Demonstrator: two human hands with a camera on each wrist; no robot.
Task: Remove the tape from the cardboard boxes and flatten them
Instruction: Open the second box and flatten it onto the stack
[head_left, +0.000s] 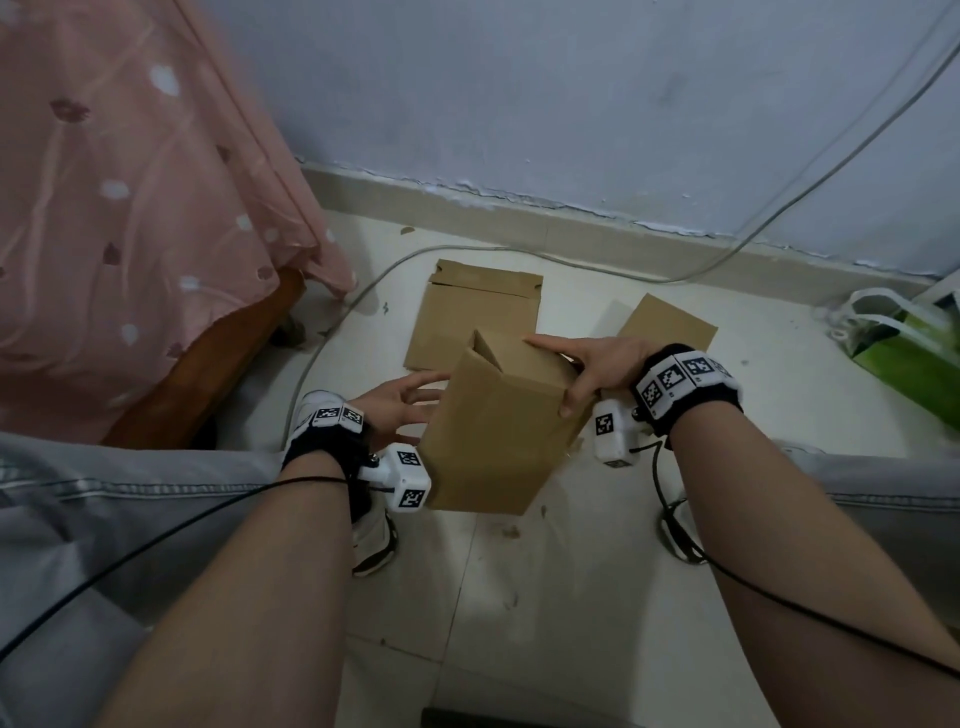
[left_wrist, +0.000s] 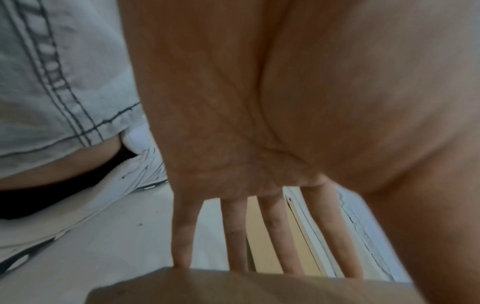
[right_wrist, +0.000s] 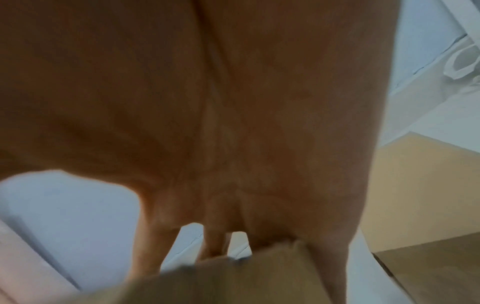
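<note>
The plain brown cardboard box is held up off the pale tiled floor, open end facing away. The right hand grips its far right corner, thumb on the near face; the left hand has straight, spread fingers at the left side. I'd push opposite edges together so it collapses along the creases, then drop it by the two flattened brown cardboard pieces.

No words, brand names or numbers can be read anywhere. The only signs are black-and-white square coded markers on the left wristband at 8 o'clock and the right wristband at 3 o'clock.
</note>
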